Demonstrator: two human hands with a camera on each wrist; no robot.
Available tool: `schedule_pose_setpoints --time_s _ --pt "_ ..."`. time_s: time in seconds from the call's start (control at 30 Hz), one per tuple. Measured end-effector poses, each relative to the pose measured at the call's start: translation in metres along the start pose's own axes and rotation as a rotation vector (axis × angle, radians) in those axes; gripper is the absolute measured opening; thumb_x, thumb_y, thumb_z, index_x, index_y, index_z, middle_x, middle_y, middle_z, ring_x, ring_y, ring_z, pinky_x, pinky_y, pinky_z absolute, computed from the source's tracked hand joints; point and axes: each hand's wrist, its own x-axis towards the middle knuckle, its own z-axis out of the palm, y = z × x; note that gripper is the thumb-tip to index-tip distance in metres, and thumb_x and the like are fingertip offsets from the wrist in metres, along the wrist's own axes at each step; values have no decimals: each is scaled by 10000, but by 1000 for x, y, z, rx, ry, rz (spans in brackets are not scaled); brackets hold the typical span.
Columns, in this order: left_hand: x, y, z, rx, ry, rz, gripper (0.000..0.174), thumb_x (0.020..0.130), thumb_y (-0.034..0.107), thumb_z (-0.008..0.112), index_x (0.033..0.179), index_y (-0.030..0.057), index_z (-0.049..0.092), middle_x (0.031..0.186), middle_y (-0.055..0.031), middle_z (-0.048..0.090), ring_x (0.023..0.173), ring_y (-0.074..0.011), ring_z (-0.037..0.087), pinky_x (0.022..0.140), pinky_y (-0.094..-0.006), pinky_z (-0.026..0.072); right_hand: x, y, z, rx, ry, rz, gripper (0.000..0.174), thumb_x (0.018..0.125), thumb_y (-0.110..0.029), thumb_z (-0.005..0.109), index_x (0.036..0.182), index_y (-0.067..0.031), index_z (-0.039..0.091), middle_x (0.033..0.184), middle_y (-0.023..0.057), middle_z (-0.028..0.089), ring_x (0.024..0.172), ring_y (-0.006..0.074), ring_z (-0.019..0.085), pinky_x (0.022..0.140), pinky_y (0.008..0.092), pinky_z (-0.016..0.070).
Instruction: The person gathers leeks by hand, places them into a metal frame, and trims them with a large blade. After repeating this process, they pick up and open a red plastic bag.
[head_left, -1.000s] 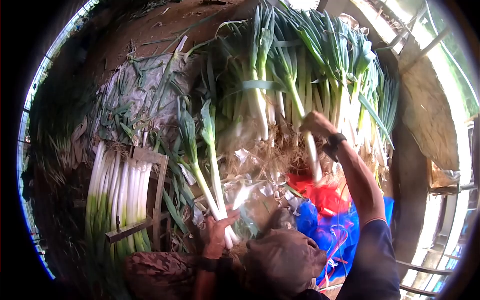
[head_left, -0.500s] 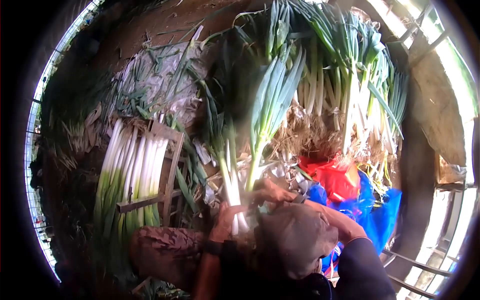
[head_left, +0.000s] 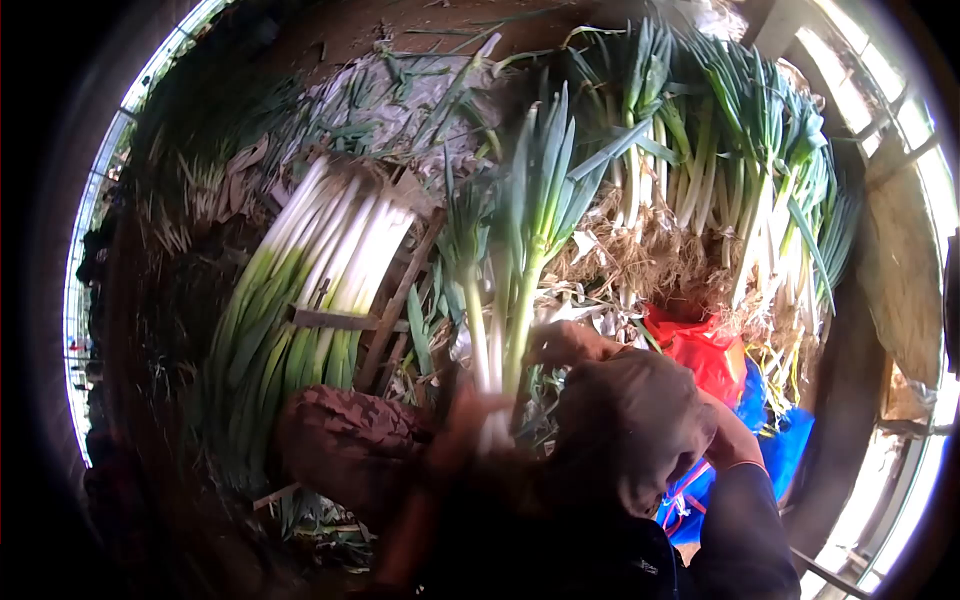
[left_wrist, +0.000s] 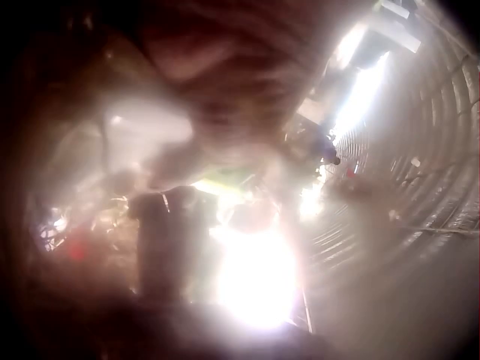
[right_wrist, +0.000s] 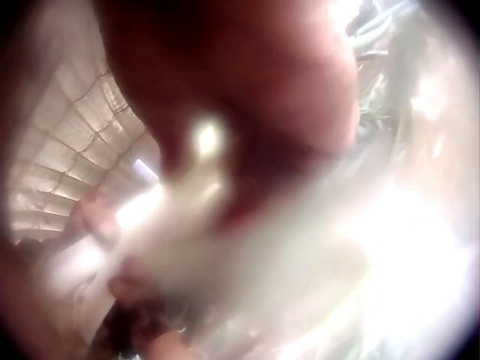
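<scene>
Several leeks (head_left: 483,330) with white stems and green tops stand in the left hand (head_left: 464,418), which grips them low on the white part. Beside them, the right hand (head_left: 565,343) is at the lower stem of another leek (head_left: 522,320), its fingers curled toward it. That leek's top fans out over the middle of the head view. Both wrist views are blurred and glaring; the right wrist view shows the right hand (right_wrist: 247,112) large over a pale stem (right_wrist: 270,262).
Trimmed leeks (head_left: 335,250) lie in a wooden frame (head_left: 400,300) at the left. A row of rooted leeks (head_left: 700,170) spans the upper right. Red plastic (head_left: 700,350) and blue plastic (head_left: 790,450) lie right of the knees. Leaf scraps cover a pale sheet (head_left: 370,110).
The right hand has come down from the leek row with one leek, bringing it beside those in the left hand. The head view has shifted, so the surroundings appear farther right.
</scene>
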Motion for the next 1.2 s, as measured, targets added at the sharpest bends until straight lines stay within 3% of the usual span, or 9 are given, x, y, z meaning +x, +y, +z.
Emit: schedule_pose_setpoints --time_s 0.1,0.2,0.37,0.5,0.7,0.73,0.83,0.97,1.2 --pt "19 -2 -15 29 -20 -19 291 787 38 657 1064 -41 616 840 -143 664 612 -205 652 519 -332 555 43 -31 -46 -181 -152 697 411 960 -265 604 1269 6 594 1102 170 693 901 194 694 790 335 582" --pt "19 28 -9 98 -210 42 202 876 150 590 949 -29 649 742 -60 646 617 -141 629 542 -265 524 30 -7 -99 153 65 534 375 916 -168 658 1226 40 617 966 144 734 801 183 712 701 312 584" --pt "52 33 -32 107 -241 76 360 855 118 654 1132 -108 608 778 -104 641 586 -196 632 522 -298 562 49 -80 -140 -619 19 635 421 911 -280 691 1225 -9 620 934 89 722 791 156 678 658 309 543" --pt "32 68 -41 650 -376 858 387 927 304 590 1205 35 585 1164 -117 591 1075 -264 579 907 -364 506 77 -158 -132 -841 23 608 488 872 -249 734 1272 -5 599 956 104 718 767 161 675 645 330 558" --pt "5 115 -51 588 -569 412 367 937 222 556 1241 17 549 1158 -153 604 1053 -284 597 893 -377 501 111 -208 -30 -1305 -252 83 808 847 -300 716 1512 -94 306 1403 162 482 1144 303 590 912 339 547" --pt "-6 119 -52 586 -592 376 365 938 209 551 1247 13 543 1156 -159 606 1050 -287 600 891 -379 500 115 -184 -8 -1332 -147 -203 681 765 -40 720 1403 -85 486 1288 151 584 1097 303 615 971 393 525" --pt "-48 126 -50 723 -517 400 345 934 214 561 1205 1 569 1107 -161 632 1004 -274 621 857 -370 508 115 -181 50 -1432 -354 -154 976 729 -316 801 1529 -154 266 1549 173 304 1461 283 239 1206 541 177" --pt "-87 135 -55 504 -357 54 361 923 309 612 1096 -7 646 1039 -141 692 949 -211 663 802 -346 538 120 -172 87 -1044 -343 -289 813 796 -105 698 1500 -107 292 1515 178 362 1458 326 251 1219 560 84" --pt "-131 193 -80 209 -542 603 371 901 182 618 1206 -17 544 1114 -144 665 985 -248 672 821 -355 570 151 -214 102 -593 -16 -286 463 744 -84 653 1202 -86 591 951 145 658 796 296 661 682 392 561"
